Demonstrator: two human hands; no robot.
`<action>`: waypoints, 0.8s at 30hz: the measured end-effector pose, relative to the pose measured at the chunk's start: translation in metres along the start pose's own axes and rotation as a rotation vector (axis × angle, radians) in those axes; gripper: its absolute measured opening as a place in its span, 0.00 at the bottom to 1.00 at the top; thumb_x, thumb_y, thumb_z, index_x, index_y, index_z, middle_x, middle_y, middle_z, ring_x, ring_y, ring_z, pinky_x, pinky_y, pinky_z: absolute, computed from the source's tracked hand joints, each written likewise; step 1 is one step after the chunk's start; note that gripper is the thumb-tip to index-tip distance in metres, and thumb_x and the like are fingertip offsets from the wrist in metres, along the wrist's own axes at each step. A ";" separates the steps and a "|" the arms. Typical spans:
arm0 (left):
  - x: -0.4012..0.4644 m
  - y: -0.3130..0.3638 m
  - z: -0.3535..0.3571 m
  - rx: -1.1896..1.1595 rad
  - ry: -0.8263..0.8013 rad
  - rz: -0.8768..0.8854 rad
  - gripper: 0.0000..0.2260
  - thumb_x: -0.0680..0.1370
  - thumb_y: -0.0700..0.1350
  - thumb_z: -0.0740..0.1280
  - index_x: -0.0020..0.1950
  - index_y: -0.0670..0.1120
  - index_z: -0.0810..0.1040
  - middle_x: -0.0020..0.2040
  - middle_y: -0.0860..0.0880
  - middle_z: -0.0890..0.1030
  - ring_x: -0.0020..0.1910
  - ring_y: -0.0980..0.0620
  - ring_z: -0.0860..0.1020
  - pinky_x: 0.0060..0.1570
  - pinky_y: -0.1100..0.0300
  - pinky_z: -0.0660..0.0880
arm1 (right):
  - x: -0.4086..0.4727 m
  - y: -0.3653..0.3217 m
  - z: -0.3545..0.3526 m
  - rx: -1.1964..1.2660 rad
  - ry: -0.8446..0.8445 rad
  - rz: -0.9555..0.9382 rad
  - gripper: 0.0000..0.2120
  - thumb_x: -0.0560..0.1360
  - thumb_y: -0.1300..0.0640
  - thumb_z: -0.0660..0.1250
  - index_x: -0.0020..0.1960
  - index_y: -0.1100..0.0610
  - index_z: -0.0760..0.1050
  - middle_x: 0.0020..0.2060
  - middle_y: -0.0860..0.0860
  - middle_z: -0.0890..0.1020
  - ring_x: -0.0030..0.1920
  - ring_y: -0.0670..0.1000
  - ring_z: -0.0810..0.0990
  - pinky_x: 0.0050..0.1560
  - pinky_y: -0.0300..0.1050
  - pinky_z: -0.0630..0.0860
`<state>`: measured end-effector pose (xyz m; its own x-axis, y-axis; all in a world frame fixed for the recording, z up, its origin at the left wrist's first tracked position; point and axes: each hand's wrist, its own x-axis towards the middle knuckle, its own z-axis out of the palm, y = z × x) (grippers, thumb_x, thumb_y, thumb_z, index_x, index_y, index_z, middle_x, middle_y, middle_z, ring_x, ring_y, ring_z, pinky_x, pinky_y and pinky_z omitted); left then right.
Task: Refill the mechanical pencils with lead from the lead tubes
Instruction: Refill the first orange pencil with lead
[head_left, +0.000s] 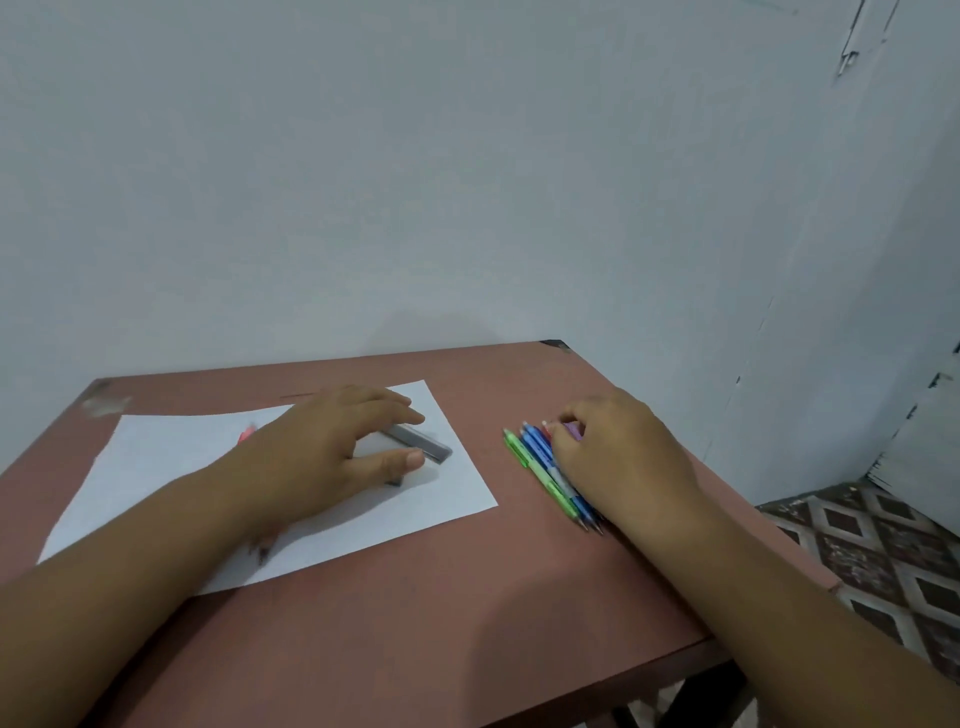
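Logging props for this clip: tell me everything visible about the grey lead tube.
The lead tube is a slim, flat grey case, seemingly translucent plastic, blurred so no label or cap detail shows. It lies flat on the white paper, angled from upper left to lower right, near the sheet's right part. The left hand reaches over it, fingers at its far end and thumb near its lower edge; whether they actually grip it cannot be told.

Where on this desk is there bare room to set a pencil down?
Free: the near strip of the table between the forearms, and the gap between the paper and the pencils. Crowded: under the left hand by the lead tube, and under the right hand.
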<state>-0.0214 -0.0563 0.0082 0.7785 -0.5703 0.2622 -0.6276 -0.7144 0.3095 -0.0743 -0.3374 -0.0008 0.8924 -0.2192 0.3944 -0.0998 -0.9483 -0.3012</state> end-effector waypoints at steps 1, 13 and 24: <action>0.000 -0.008 -0.004 -0.024 0.000 -0.049 0.20 0.76 0.68 0.62 0.67 0.66 0.74 0.68 0.69 0.70 0.67 0.69 0.63 0.68 0.63 0.63 | 0.003 -0.005 -0.001 -0.002 -0.001 -0.025 0.13 0.79 0.48 0.61 0.48 0.53 0.82 0.44 0.46 0.79 0.43 0.48 0.78 0.45 0.50 0.81; -0.018 -0.077 -0.033 -0.136 0.121 -0.399 0.11 0.83 0.57 0.61 0.60 0.59 0.79 0.54 0.60 0.77 0.51 0.61 0.73 0.55 0.60 0.66 | 0.039 -0.119 0.034 0.045 -0.249 -0.486 0.12 0.82 0.49 0.62 0.62 0.45 0.80 0.61 0.42 0.79 0.64 0.48 0.73 0.59 0.49 0.76; -0.014 -0.106 -0.031 -0.168 0.026 -0.406 0.15 0.84 0.59 0.55 0.63 0.59 0.77 0.55 0.59 0.80 0.53 0.59 0.76 0.50 0.64 0.68 | 0.076 -0.167 0.076 0.177 -0.496 -0.579 0.14 0.81 0.54 0.67 0.59 0.37 0.81 0.52 0.36 0.76 0.48 0.39 0.75 0.48 0.38 0.69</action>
<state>0.0340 0.0399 0.0001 0.9633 -0.2443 0.1110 -0.2651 -0.8014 0.5362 0.0434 -0.1784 0.0136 0.8774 0.4671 0.1094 0.4762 -0.8203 -0.3168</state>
